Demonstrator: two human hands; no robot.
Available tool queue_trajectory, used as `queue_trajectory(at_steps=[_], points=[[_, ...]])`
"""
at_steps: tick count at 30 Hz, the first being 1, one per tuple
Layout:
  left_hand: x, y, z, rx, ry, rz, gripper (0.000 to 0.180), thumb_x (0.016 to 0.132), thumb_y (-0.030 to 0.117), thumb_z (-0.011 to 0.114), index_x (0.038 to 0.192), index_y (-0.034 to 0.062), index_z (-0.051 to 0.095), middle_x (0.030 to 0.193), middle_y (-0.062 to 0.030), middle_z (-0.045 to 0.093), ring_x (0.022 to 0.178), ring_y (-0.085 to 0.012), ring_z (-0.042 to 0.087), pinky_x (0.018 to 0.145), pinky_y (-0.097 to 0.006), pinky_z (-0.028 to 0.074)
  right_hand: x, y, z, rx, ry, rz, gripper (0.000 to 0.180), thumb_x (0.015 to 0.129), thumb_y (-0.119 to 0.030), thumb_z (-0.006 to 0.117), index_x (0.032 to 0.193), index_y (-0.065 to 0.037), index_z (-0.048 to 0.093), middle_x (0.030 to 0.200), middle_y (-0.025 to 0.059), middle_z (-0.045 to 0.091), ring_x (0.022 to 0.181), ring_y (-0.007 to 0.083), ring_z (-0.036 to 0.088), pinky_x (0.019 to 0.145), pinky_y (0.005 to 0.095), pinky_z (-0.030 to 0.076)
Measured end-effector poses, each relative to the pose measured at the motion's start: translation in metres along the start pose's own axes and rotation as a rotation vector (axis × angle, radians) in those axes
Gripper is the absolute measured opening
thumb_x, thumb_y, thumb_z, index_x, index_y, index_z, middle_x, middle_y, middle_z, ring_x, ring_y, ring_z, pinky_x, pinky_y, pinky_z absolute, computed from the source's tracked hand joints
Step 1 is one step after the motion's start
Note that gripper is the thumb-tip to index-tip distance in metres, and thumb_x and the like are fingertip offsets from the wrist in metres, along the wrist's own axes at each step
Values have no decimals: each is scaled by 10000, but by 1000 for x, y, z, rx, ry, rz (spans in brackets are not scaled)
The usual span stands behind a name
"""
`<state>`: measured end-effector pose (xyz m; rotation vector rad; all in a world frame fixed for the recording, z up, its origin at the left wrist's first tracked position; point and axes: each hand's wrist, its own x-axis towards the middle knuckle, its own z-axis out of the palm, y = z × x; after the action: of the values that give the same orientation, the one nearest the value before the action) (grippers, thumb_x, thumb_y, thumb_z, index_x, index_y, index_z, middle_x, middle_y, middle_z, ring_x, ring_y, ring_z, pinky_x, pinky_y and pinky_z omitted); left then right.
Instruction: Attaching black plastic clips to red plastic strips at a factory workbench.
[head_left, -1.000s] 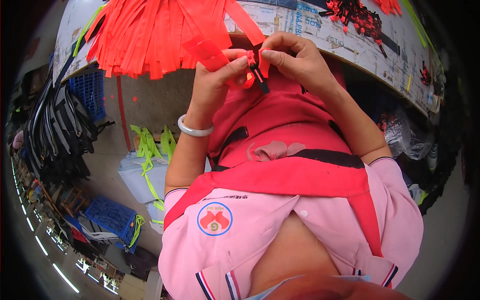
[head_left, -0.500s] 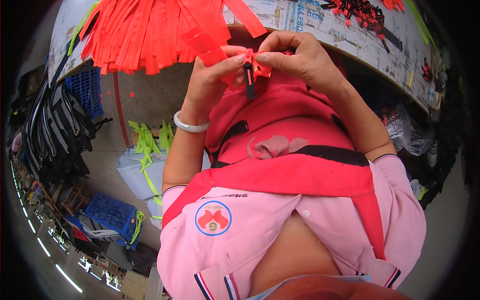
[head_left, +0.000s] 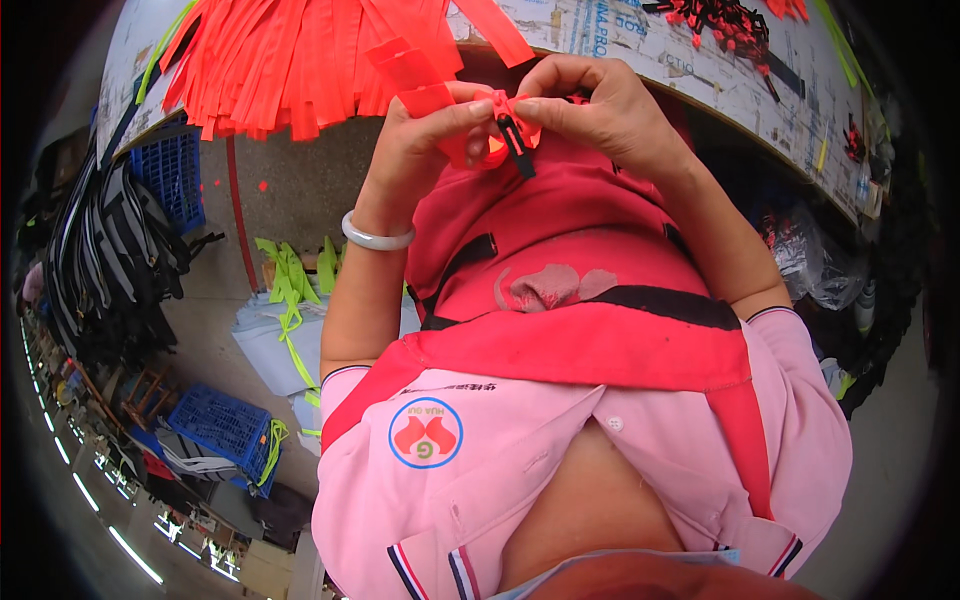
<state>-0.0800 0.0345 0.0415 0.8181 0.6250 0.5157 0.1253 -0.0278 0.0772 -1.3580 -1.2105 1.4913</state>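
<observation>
Close together at the table's near edge, both my hands are closed on the same bright orange-red webbing strip [head_left: 413,82]. My left hand [head_left: 432,135] pinches it between thumb and fingers, with part of the strip standing up behind the knuckles. My right hand [head_left: 603,112] pinches the strip's other side with thumb and forefinger. Between the fingertips hangs a small black slotted piece [head_left: 516,147], tilted down to the right, attached at a red top. Whether it is a buckle or a pull I cannot tell. The fingers partly hide the join.
A thick bundle of orange-red strips [head_left: 300,70] hangs over the table edge [head_left: 560,52] at left. Small black and red pieces [head_left: 725,35] lie piled at the right. Black and grey straps [head_left: 110,260] hang at far left, near blue crates [head_left: 220,425]. Yellow-green strips [head_left: 290,280] lie below.
The black piece has swung from hanging nearly straight down to slanting right. My left hand has shifted slightly up and left, while my right hand keeps nearly the same place.
</observation>
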Motion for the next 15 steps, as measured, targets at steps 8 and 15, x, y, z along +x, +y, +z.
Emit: queue_trajectory(at_steps=[8,15], points=[[-2,0,-1,68,1,-22,175,856,122,640,929,-36,660,714,-32,624,567,-87,556,523,-221,440,1,4,1,-125,-30,-27,180,853,-171,683,892,5,670,788,22,641,737,76,581,699,223,474],[-4,-1,-6,70,-24,-66,181,853,125,659,945,-31,666,728,-46,642,562,-83,558,524,-219,451,7,5,-5,-55,-146,16,164,871,-157,665,910,2,653,799,9,625,756,59,570,695,203,457]])
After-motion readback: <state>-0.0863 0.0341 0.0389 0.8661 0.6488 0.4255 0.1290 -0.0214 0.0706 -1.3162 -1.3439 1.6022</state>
